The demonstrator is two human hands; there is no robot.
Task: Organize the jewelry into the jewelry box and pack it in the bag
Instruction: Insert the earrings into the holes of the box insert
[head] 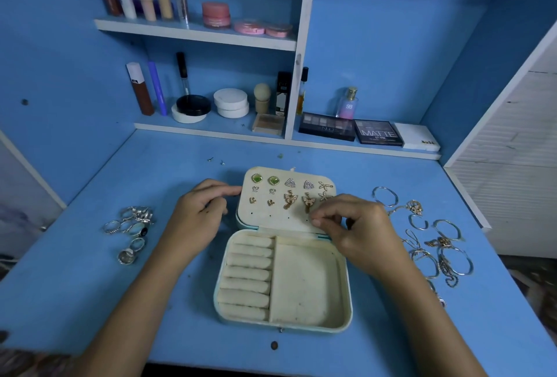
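Jewelry box [301, 286] open between hands; left hand [199, 220], right hand [358, 232] touch lid.

Looks to me like a bedroom vanity nook at home: blue desk [156, 171], makeup shelves [193, 33] right behind it.

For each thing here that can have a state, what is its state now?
Pale blue jewelry box: open, lid laid back flat.
Cream earring panel in the lid: top rows filled, bottom holes bare.
Cream ring rolls: no rings in them.
Cream side compartment: nothing in it.
Left hand: touches the lid's left edge.
Right hand: fingertips pinched at the panel.
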